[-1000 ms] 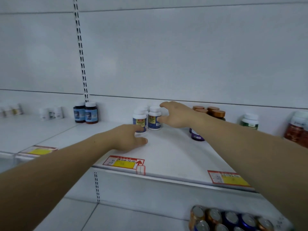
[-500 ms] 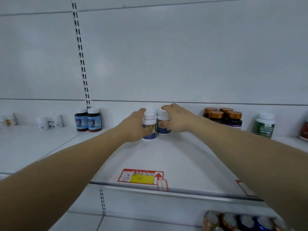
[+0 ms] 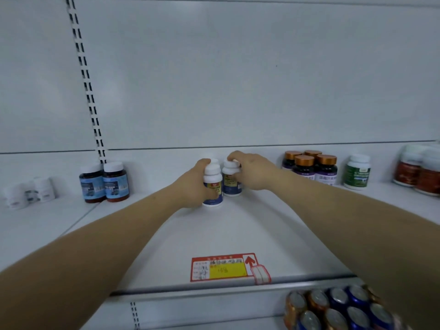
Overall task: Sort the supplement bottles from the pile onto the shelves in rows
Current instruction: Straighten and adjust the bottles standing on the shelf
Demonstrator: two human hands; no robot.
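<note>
Two white supplement bottles with blue-and-yellow labels stand close together near the back of the white shelf (image 3: pixel 166 246). My left hand (image 3: pixel 194 186) grips the front bottle (image 3: pixel 212 186) from its left side, thumb across the label. My right hand (image 3: pixel 252 171) holds the rear-right bottle (image 3: pixel 230 179) with fingers curled over its cap. Behind them the cap of a third white bottle (image 3: pixel 215 161) peeks out, mostly hidden.
Two dark blue-labelled bottles (image 3: pixel 104 182) stand at the left, small white bottles (image 3: pixel 28 192) further left. Copper-capped dark bottles (image 3: pixel 309 167), a green-labelled bottle (image 3: pixel 357 172) and red bottles (image 3: pixel 419 173) stand at the right. A price tag (image 3: pixel 226 267) marks the shelf edge; cans (image 3: pixel 333 308) sit below.
Both hands have closed round the two white bottles. The left hand moved from the shelf surface up to the front bottle. The view has shifted closer and leftward.
</note>
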